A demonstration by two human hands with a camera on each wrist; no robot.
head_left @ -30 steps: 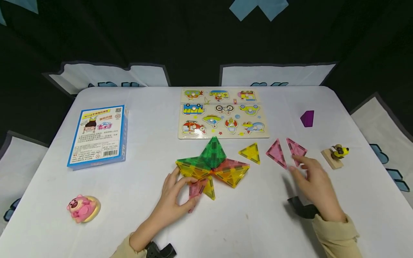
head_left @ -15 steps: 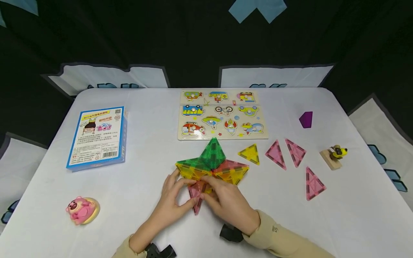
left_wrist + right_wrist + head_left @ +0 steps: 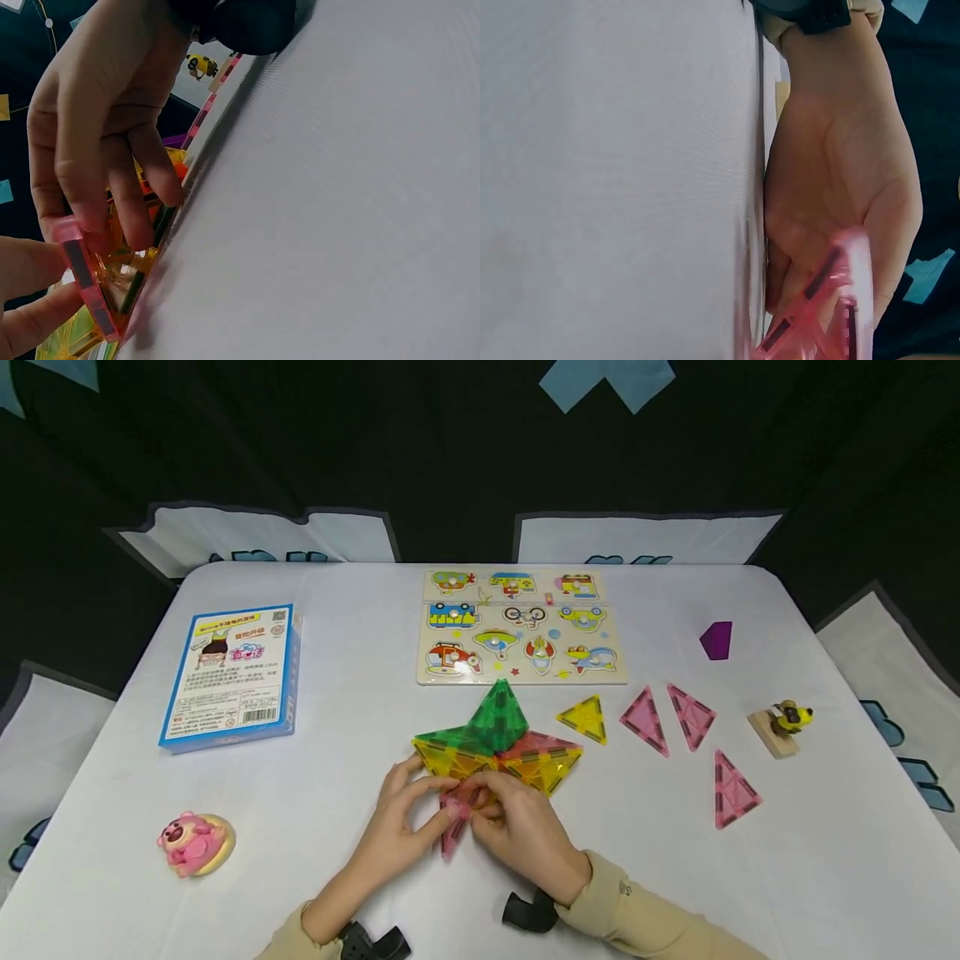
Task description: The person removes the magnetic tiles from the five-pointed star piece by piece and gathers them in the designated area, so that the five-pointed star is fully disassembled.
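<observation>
A flat star of translucent yellow, green and orange magnetic tiles (image 3: 525, 758) lies mid-table, with a green pyramid (image 3: 496, 717) standing on its far point. At its near edge both hands meet on a pink triangle tile (image 3: 453, 824). My left hand (image 3: 435, 806) pinches that tile from the left. My right hand (image 3: 486, 808) grips it from the right with curled fingers. In the left wrist view the pink tile (image 3: 84, 279) stands on edge between fingers and thumb. The right wrist view shows the pink tile (image 3: 838, 309) against the left palm.
To the right lie a loose yellow triangle (image 3: 583, 718) and three pink triangles (image 3: 643, 720), (image 3: 691, 716), (image 3: 732, 789). A purple block (image 3: 716, 640) and a yellow toy on wood (image 3: 782, 725) sit further right. Vehicle puzzle board (image 3: 521, 627) behind; blue box (image 3: 232, 677) and pink bear (image 3: 193, 843) left.
My right hand left the loose pink triangles on the right, one now lying alone there, and came across to join my left hand on the pink tile at the star.
</observation>
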